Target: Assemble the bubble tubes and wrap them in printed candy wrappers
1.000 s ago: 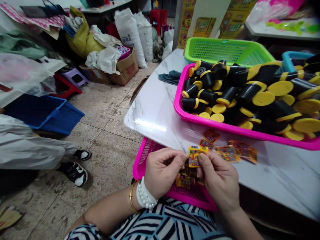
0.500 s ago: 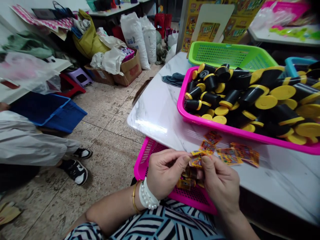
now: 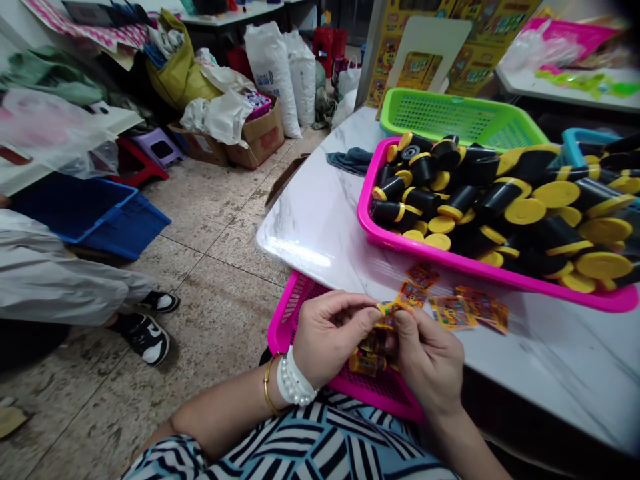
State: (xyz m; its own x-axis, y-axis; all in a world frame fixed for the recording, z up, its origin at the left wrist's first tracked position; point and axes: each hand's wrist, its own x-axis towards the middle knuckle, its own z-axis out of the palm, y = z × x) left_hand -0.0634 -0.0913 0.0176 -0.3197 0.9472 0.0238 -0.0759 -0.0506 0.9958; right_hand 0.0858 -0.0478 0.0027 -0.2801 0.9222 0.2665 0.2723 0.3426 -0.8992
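Over the pink basket at my lap, a small yellow-orange printed label is pinched between my fingertips and bends upward. My right hand grips its right side with thumb and fingers. At its left edge, my left hand is closed, thumb against forefinger. Beneath my hands, several small pieces wrapped in orange print lie in the basket, partly hidden. More flat orange labels are scattered on the white marbled table just beyond my right hand.
A large pink basket heaped with black, yellow-capped canisters stands on the table. Behind it are a green basket and a dark cloth. To the left, a person's legs and a blue bin are on the floor side.
The label, earlier flat and facing me, is now bent between my fingertips. My left fingers have come onto its left edge. The camera view has shifted slightly.
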